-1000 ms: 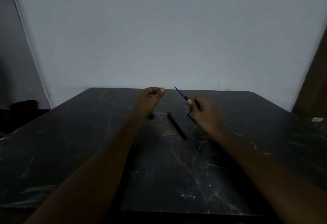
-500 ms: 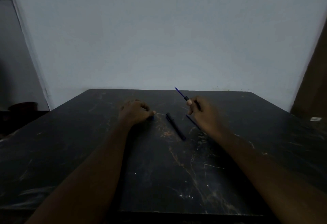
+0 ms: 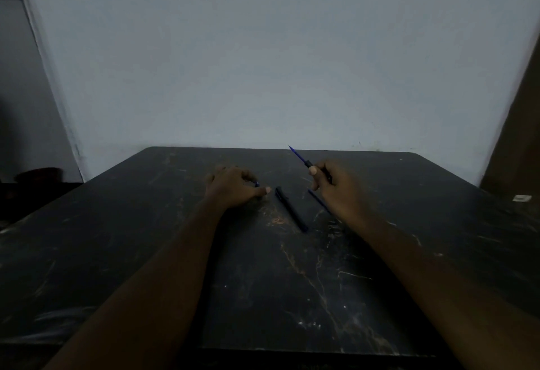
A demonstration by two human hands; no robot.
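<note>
Centre frame, I see right fingers (image 3: 313,170) pinching a pen refill (image 3: 298,156), left fingers (image 3: 264,191) curled round a blue piece (image 3: 257,184)

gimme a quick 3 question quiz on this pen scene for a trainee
1. True or false: the black pen barrel lies on the table between the left hand and the right hand.
2. What does the right hand hold? A: a thin blue-tipped pen part, B: a coin, C: nothing.
3. Which hand rests on the table with its fingers curled at a small blue piece?

Key: 1 true; 2 A; 3 the left hand.
</note>
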